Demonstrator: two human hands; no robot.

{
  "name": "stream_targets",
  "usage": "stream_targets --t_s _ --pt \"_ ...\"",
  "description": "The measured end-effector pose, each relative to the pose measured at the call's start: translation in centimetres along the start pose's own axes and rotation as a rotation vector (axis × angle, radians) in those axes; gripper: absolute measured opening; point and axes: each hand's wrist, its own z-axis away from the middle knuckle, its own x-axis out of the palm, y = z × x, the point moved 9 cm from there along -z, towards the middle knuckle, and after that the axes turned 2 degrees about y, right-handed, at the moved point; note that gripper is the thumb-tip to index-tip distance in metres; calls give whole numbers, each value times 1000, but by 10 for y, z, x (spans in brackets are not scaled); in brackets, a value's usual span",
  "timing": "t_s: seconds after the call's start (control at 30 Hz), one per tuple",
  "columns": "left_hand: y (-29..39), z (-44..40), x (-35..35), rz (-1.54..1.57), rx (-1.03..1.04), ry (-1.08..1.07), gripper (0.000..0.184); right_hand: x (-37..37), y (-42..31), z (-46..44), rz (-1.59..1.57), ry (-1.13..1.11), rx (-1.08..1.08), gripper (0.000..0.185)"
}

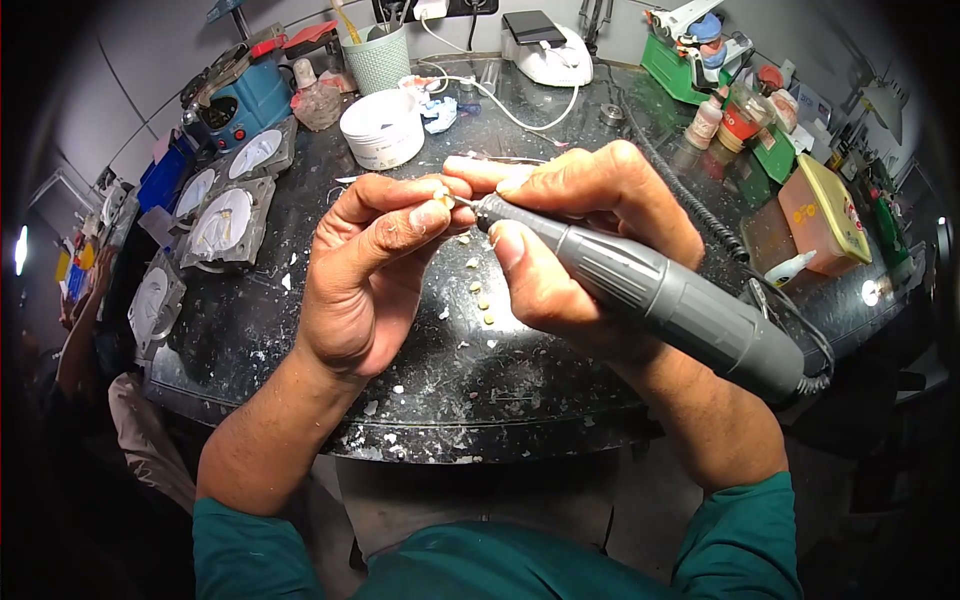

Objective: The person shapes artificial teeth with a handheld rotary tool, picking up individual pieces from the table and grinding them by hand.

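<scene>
Between the thumb and fingertips of my left hand (370,265) is a small pale piece (443,198), too small to make out fully. My right hand (590,235) grips a dark grey rotary handpiece (650,285), its fingers wrapped round the front part. The thin tip of the handpiece points left and meets or nearly meets the pale piece; exact contact is hidden by the fingertips. Both hands are close together above the dark worktop (500,400). Several small yellowish pieces (483,305) lie in a row on the worktop below the fingertips.
Grey plates with white plaster discs (222,222) lie at the left. Behind are a white tub (382,130), a green cup (378,62) and a blue device (240,105). A yellow-lidded box (825,213) stands right, near the coiled cord (700,215). Another person's arm (85,325) shows far left.
</scene>
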Motion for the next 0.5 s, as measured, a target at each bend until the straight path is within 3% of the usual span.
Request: stream_targets --t_s 0.5 --pt "0 0 0 -6 9 2 14 0 1 2 2 7 7 22"
